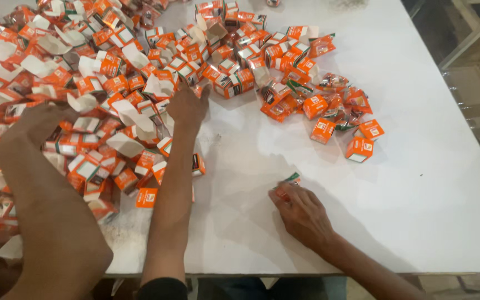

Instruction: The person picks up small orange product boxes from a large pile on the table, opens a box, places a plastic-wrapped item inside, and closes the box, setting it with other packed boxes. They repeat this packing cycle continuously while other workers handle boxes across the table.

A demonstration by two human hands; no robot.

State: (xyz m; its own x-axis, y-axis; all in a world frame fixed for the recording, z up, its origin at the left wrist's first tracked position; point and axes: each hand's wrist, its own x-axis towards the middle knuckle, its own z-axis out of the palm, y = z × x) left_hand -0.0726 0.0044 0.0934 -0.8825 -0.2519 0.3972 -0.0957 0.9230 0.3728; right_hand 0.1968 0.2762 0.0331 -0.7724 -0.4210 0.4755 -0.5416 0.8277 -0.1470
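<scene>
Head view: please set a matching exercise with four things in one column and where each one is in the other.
Things:
1. left hand
2. right hand
3. closed orange cardboard box with a white panel
4. another person's bare forearm

Places:
A. on the bare white table, at the right fringe of the heap
B. far left, lying across the boxes
C. near the front edge, fingers over a small orange and green packet
D. reaching into the heap of small orange and white cardboard boxes

Pairs: 1-D, 2-C, 3-A, 4-B
</scene>
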